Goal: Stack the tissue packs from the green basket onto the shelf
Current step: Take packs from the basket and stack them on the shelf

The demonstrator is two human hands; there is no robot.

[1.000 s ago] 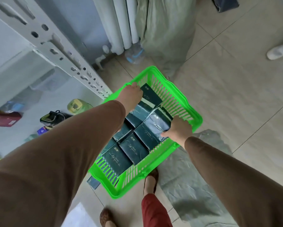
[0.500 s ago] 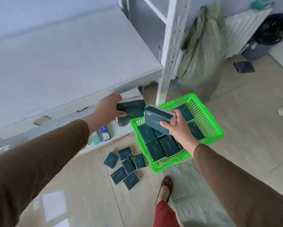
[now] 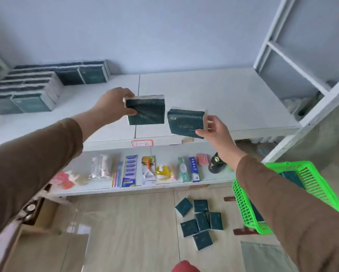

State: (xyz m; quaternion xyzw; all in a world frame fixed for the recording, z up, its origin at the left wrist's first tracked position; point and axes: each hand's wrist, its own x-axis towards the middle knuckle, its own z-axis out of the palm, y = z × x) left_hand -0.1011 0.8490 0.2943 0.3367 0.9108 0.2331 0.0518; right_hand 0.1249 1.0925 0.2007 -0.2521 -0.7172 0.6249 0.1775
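Note:
My left hand (image 3: 113, 106) grips a dark green tissue pack (image 3: 147, 110) by its left edge, holding it above the white shelf (image 3: 223, 99). Just to its right, my right hand (image 3: 216, 131) pinches a second dark green tissue pack (image 3: 184, 122) at its right edge, over the shelf's front. Stacks of the same packs (image 3: 33, 89) stand at the shelf's back left. The green basket (image 3: 243, 205) sits on the floor at the right, partly hidden by my right sleeve.
Several loose tissue packs (image 3: 200, 218) lie on the floor. The lower shelf (image 3: 125, 188) holds toothpaste boxes, toothbrushes, packets and a black cap (image 3: 215, 163). A white slotted upright (image 3: 309, 118) stands at the right. A cardboard box (image 3: 47, 246) sits at lower left.
Both hands lifted one pack each out of the basket and carried them up and left over the shelf. My view swung from the basket up to the shelf.

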